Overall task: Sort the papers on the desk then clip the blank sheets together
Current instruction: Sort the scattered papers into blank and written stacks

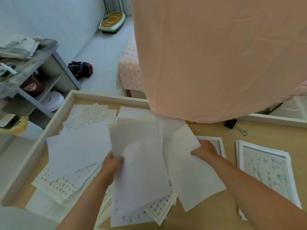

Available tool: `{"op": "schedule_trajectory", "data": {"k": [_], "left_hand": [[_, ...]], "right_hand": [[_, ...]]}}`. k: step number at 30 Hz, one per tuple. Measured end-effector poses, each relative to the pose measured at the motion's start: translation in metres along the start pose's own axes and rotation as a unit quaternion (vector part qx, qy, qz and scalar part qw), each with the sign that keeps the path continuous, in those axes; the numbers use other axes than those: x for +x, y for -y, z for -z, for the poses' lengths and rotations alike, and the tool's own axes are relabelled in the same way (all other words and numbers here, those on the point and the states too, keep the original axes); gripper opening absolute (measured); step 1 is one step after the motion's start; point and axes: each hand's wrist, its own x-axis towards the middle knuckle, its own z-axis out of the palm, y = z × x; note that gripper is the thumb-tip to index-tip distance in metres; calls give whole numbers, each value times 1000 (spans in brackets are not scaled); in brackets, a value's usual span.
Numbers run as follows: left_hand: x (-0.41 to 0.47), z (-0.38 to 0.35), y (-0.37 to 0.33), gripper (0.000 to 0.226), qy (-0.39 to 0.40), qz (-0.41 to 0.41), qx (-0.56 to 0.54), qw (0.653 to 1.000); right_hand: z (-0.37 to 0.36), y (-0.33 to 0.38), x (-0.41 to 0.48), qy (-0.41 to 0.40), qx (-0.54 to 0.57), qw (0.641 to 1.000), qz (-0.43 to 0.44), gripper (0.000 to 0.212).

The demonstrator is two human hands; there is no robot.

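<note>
Mid-sort, approx halfway by our reckoning. Our left hand grips a fanned bundle of blank sheets by its left edge, thumb on top, held over the middle of the desk. Our right hand pinches the far corner of a single blank sheet, which lies just beside the bundle & partly under it. Whether this one is joining the bundle or coming off the desk, we can't tell.

Done so far, as we judge it:
- A squared-up written stack sits at the desk's right side, well apart from the mess.
- A bordered sheet lies under the right hand, w/ only its far edge showing.

Left to do: plenty. The loose pile on the left is mixed. It has a big blank pg on top, handwritten pgs at the far end & gridded calligraphy pgs underneath, some right below the bundle. The blanks there need pulling out, & the written ones need moving over to the right.

Clipping isn't begun. The black binder clip lies untouched near the far rim, just right of the hanging peach cloth, w/ no paper in it. The bundle is fanned, so we reckon its edges need tapping square before the clip goes on.
</note>
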Motion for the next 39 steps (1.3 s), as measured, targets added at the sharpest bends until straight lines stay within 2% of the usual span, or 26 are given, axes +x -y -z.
{"op": "schedule_trajectory", "data": {"k": [3,5,7,9,11,12,14,17,19,22,24,25,26,28,31,32,35,37,39], "left_hand": [[3,-5,-2,37,95,52,-81,991],[4,-14,2,42,102,81,-76,989],[1,-28,2,45,73,60,7,996],[0,-43,-1,40,46,8,116,992],[0,-62,-7,37,63,-26,171,983],[0,-72,-10,36,72,-40,201,976],[5,-88,-15,32,87,-58,261,960],[18,-105,-19,28,88,-54,283,953],[30,-109,-26,30,38,-109,340,933],[54,-104,-40,55,-37,-215,473,854],[71,-101,-50,81,-26,-222,540,811],[79,-100,-54,91,-4,-205,553,808],[85,-101,-58,97,19,-188,558,808],[91,-104,-62,96,32,-182,569,801],[93,-104,-62,67,12,-176,565,806],[94,-102,-60,55,20,-161,551,819],[94,-94,-52,26,63,-106,450,885],[91,-87,-47,13,74,-111,421,897],[83,-81,-42,11,60,-134,417,897]], "right_hand": [[-5,-9,-6,18,80,996,-26,26],[-12,-11,-11,27,126,991,-40,25],[-21,-9,-17,36,207,975,-74,26],[-30,-5,-24,72,340,928,-135,37],[-34,-3,-28,114,416,885,-174,53],[-36,-2,-31,136,415,884,-167,54],[-36,-2,-38,132,374,908,-132,42],[-35,-15,-41,57,287,952,-88,26],[-31,-28,-41,1,289,952,-100,20],[-25,-41,-43,-69,309,940,-126,11],[-25,-46,-46,-99,315,936,-123,12],[-26,-47,-47,-111,321,933,-117,11],[-27,-47,-48,-121,326,930,-117,9],[-31,-45,-47,-136,346,919,-128,9],[-40,-40,-44,-153,389,896,-150,13],[-42,-38,-43,-161,393,892,-157,12],[-47,-28,-41,-193,390,884,-171,12],[-48,-22,-41,-213,382,881,-180,14],[-51,-17,-41,-229,383,875,-186,15]]}}
